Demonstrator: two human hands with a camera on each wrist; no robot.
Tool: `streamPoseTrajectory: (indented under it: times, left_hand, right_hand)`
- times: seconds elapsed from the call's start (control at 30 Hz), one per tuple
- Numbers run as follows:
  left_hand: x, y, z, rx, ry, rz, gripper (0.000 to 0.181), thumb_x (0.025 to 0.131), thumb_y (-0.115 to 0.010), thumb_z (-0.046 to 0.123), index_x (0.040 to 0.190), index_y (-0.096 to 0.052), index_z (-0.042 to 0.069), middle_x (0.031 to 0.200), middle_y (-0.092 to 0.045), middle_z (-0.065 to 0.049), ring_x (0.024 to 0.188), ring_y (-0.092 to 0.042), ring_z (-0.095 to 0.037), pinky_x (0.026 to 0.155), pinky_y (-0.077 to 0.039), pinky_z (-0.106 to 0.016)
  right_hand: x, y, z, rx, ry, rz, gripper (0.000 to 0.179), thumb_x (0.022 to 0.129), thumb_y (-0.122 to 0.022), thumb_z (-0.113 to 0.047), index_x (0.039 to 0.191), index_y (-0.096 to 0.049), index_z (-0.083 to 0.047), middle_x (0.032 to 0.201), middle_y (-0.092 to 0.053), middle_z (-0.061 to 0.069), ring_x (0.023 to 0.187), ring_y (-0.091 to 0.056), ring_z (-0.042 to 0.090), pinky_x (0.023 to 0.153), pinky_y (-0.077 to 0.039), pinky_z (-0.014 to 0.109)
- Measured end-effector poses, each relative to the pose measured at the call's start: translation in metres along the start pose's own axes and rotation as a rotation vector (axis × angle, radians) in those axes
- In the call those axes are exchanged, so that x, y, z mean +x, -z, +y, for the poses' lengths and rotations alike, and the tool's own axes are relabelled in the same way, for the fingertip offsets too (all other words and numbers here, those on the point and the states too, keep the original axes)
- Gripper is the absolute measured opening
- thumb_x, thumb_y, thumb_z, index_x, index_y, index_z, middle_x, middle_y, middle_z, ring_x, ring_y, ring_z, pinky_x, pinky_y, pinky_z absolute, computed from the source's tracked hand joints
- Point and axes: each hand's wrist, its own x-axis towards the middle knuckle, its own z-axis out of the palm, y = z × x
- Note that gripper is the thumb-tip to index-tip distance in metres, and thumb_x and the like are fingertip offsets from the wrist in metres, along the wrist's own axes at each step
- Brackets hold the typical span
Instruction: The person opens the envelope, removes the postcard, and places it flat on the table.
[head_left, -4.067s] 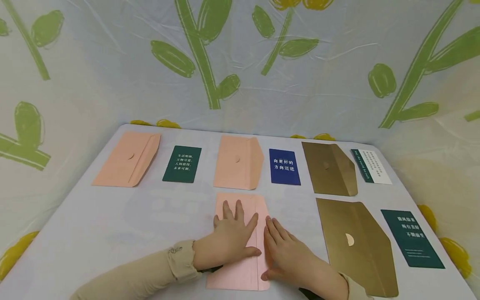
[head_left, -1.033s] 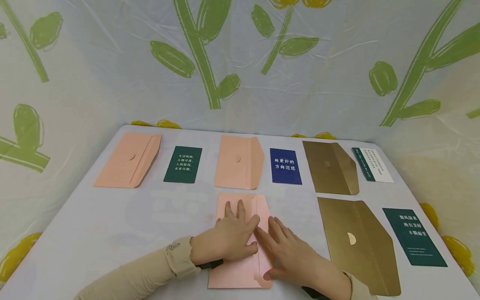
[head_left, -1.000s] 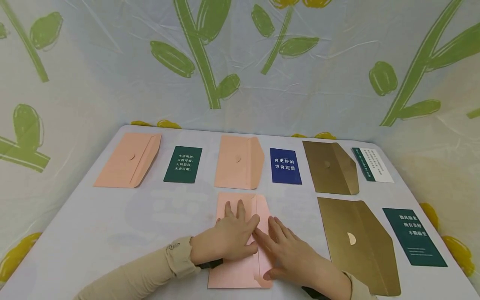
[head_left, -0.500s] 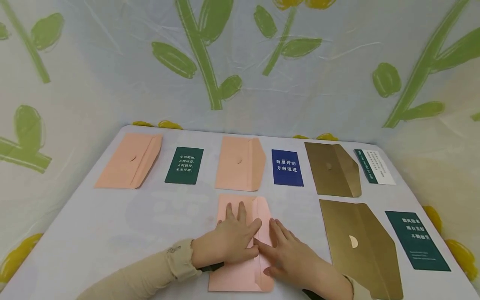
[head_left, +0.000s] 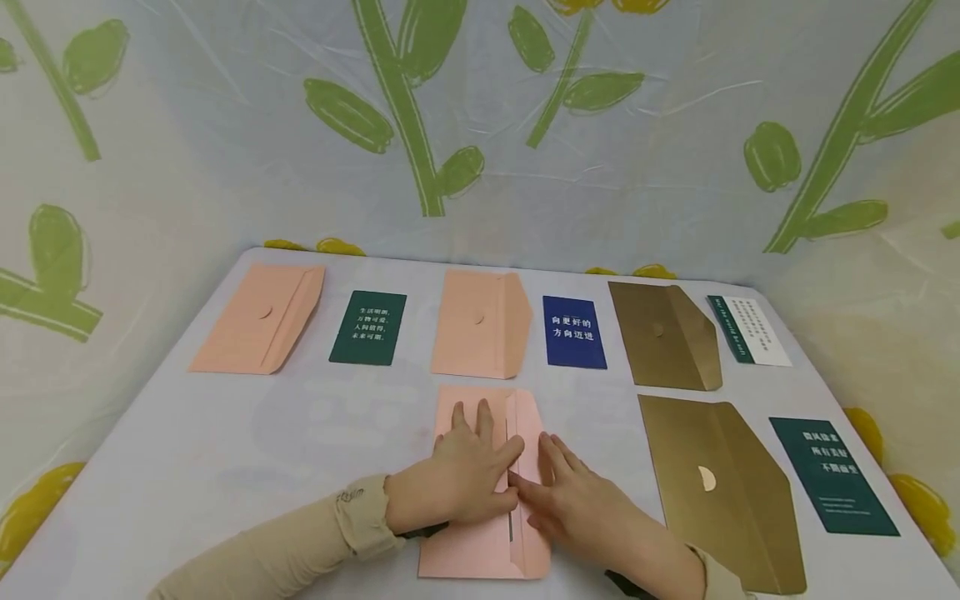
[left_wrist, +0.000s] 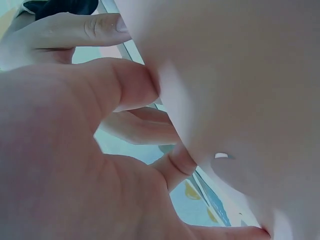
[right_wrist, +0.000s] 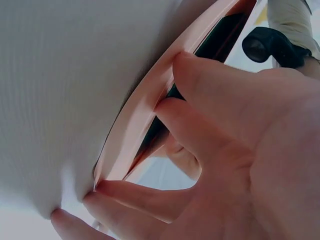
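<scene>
A pink envelope (head_left: 467, 557) lies front and centre on the white table. My left hand (head_left: 468, 471) rests on its body with spread fingers, holding it down. At its right side, my right hand (head_left: 573, 496) touches the flap (head_left: 528, 417), the index fingertip reaching the pocket's edge beside the left thumb. A thin dark slit shows along that edge. In the right wrist view the envelope's mouth gapes, and a dark green card (right_wrist: 222, 37) shows inside, with my fingertips at the opening. The left wrist view shows the envelope's pale underside (left_wrist: 250, 90) close up.
Behind stand in a row a pink envelope (head_left: 243, 325), a green card (head_left: 367, 350), another pink envelope (head_left: 465, 346), a blue card (head_left: 575, 354), a gold envelope (head_left: 652, 350) and a white-and-green card (head_left: 765, 333). To the right lie a larger gold envelope (head_left: 697, 517) and green card (head_left: 840, 487).
My right hand has shifted from lying along the flap's outer edge, its index finger now reaching in to the pocket's edge. A dark slit has opened there. My left hand stays nearly still.
</scene>
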Motion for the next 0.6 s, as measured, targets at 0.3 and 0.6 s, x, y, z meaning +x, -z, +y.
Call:
streamPoseTrajectory:
  times: [0.3,0.6]
  left_hand:
    - [0.0007,0.0005,-0.0017,-0.002,-0.012,-0.008,0.048,0.092,-0.053,0.055,0.128,-0.049,0.023,0.147,-0.036,-0.035,0.125,-0.041,-0.063,0.081,-0.055,-0.053]
    - [0.0021,-0.0017,-0.0012,0.006,-0.004,-0.025,0.049,0.092,-0.053,0.057,0.128,-0.047,0.024,0.148,-0.033,-0.035,0.127,-0.039,-0.062,0.080,-0.056,-0.052]
  right_hand:
    - [0.0006,0.0020,-0.0005,0.032,-0.016,-0.029,0.046,0.087,-0.077,-0.021,0.131,-0.067,-0.021,0.139,-0.044,0.039,0.125,-0.047,0.055,0.072,-0.057,0.052]
    - [-0.0014,0.0051,0.0026,0.067,-0.004,-0.040,0.046,0.088,-0.076,-0.020,0.133,-0.066,-0.016,0.139,-0.044,0.039,0.127,-0.046,0.054,0.074,-0.057,0.049]
